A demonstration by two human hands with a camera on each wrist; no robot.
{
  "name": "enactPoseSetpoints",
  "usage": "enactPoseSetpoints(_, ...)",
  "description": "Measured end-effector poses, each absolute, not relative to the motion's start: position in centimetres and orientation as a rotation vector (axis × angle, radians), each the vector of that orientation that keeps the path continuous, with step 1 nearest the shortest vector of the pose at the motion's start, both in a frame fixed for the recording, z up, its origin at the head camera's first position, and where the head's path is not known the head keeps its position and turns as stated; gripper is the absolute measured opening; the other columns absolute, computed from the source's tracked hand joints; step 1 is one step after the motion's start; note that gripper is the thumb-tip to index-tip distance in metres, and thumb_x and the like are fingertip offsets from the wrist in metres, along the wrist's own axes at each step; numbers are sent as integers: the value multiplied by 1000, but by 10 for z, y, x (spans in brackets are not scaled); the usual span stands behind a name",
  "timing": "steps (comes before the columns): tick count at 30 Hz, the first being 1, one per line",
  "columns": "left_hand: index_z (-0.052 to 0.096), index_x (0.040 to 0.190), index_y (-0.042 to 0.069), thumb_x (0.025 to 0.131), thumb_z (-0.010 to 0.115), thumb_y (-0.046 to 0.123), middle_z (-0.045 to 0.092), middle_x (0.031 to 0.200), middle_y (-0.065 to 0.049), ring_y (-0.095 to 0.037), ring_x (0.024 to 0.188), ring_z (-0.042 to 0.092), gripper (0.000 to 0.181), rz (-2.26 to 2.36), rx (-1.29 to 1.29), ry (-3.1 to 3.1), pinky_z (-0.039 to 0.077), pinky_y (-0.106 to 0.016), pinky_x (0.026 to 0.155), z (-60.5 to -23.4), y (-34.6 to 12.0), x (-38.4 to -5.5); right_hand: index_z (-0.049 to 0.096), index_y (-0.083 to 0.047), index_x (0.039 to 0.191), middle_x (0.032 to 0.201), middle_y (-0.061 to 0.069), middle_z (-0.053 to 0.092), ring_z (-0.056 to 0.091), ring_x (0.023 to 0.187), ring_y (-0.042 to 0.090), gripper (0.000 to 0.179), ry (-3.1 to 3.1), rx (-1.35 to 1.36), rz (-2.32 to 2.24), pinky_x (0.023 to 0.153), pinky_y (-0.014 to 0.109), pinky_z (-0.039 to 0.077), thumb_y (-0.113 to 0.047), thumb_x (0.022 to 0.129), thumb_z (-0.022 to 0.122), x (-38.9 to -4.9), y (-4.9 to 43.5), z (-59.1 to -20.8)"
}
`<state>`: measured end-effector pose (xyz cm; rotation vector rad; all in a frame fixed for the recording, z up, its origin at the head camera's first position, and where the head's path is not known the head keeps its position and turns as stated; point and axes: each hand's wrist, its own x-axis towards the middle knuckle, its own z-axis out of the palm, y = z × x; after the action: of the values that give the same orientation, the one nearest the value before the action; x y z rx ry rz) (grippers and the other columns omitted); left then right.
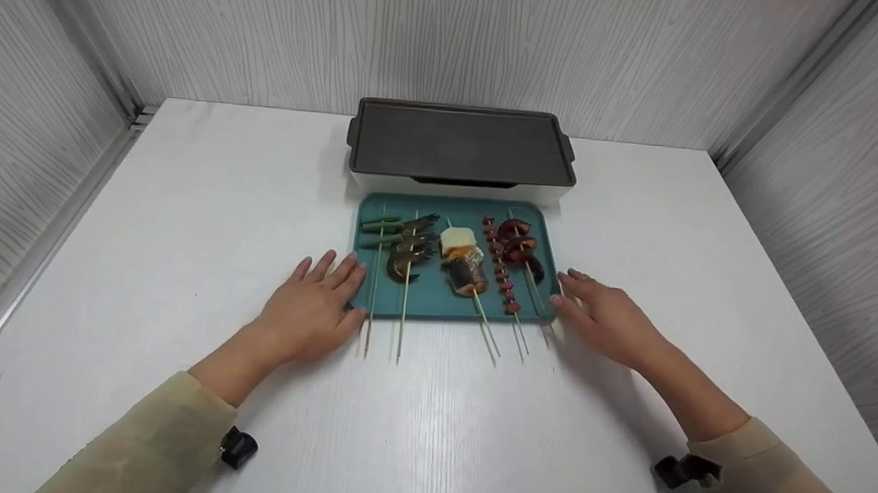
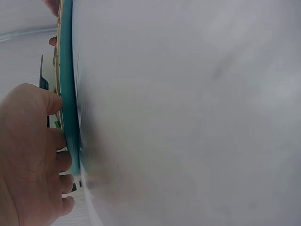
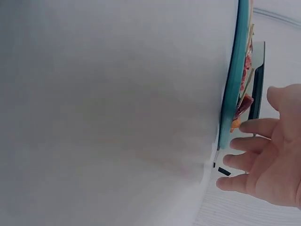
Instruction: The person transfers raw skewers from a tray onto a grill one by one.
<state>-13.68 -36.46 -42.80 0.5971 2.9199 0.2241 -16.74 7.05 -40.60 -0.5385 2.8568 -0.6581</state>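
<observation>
A teal tray (image 1: 434,303) holds several food skewers with sticks jutting over its near edge. From left to right lie green vegetable pieces (image 1: 381,225), shrimp (image 1: 402,262), a white block with a brown-skinned chunk (image 1: 467,273), small red pieces (image 1: 502,272) and dark red curved pieces (image 1: 519,245). My left hand (image 1: 314,307) touches the tray's left edge with fingers extended; its thumb sits by the near left corner. Beside the right edge is my right hand (image 1: 609,318), fingers loosely extended; in the right wrist view its fingertips (image 3: 235,145) appear close to the rim, contact unclear.
Behind the tray stands a white-based griddle with a flat black plate (image 1: 463,142) and side handles. All of it is on a white table (image 1: 429,434). Pale wood-grain panels (image 1: 449,44) rise at the back and both sides.
</observation>
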Motion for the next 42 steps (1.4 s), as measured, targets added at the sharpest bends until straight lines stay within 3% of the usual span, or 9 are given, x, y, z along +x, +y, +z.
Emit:
enactPoseSetpoints(3, 26, 167, 2, 112, 40, 43, 22, 174, -17, -43, 161, 13, 70, 229, 590, 2916, 11, -62, 128, -427, -364, -136, 55, 0, 153, 132, 24, 71, 71, 111, 37, 59, 2920, -479, -795, 94, 51, 55, -42, 112, 54, -163, 68, -401)
enactPoseSetpoints(6, 26, 167, 2, 112, 40, 43, 21, 174, -17, -43, 161, 13, 70, 233, 582, 2913, 10, -62, 128, -427, -364, -135, 61, -1, 149, 110, 19, 79, 72, 87, 28, 54, 2924, -389, -901, 72, 41, 51, -39, 111, 57, -160, 65, -396)
enactPoseSetpoints(7, 26, 167, 2, 112, 40, 43, 21, 174, -17, -43, 161, 12, 70, 234, 581, 2911, 10, -62, 128, -427, -364, -135, 62, -1, 148, 117, 17, 78, 75, 95, 27, 52, 2912, -357, -925, 75, 40, 53, -38, 111, 58, -159, 65, -394)
enactPoseSetpoints(8, 27, 167, 2, 112, 40, 43, 21, 174, -17, -43, 161, 13, 70, 235, 581, 2911, 10, -62, 128, -427, -364, -135, 62, -2, 148, 113, 16, 79, 76, 96, 27, 53, 2886, -322, -948, 74, 39, 53, -38, 110, 58, -158, 64, -392)
enactPoseSetpoints(14, 26, 167, 2, 113, 40, 43, 21, 174, -18, -43, 161, 13, 70, 218, 600, 2910, 11, -62, 128, -427, -363, -136, 57, 0, 151, 107, 15, 80, 79, 90, 23, 59, 2627, -154, -1097, 84, 38, 63, -42, 110, 58, -155, 63, -386)
enactPoseSetpoints(23, 25, 168, 2, 113, 39, 44, 20, 175, -18, -43, 161, 12, 70, 198, 599, 2904, 11, -61, 128, -427, -362, -136, 51, 7, 153, 109, 19, 78, 80, 91, 25, 64, 2334, 4, -1325, 81, 35, 64, -39, 110, 60, -158, 60, -397)
enactPoseSetpoints(35, 26, 168, 2, 113, 39, 43, 20, 174, -18, -43, 161, 13, 70, 188, 590, 2909, 12, -61, 128, -428, -362, -137, 55, 9, 146, 109, 17, 79, 80, 96, 25, 59, 2165, 102, -1433, 86, 34, 63, -37, 109, 61, -161, 56, -403)
enactPoseSetpoints(42, 26, 168, 2, 113, 39, 43, 20, 174, -19, -43, 161, 13, 70, 218, 589, 2905, 11, -61, 128, -427, -363, -136, 65, 9, 136, 107, 11, 80, 78, 93, 18, 44, 2133, 135, -1494, 83, 29, 62, -23, 106, 68, -161, 56, -401)
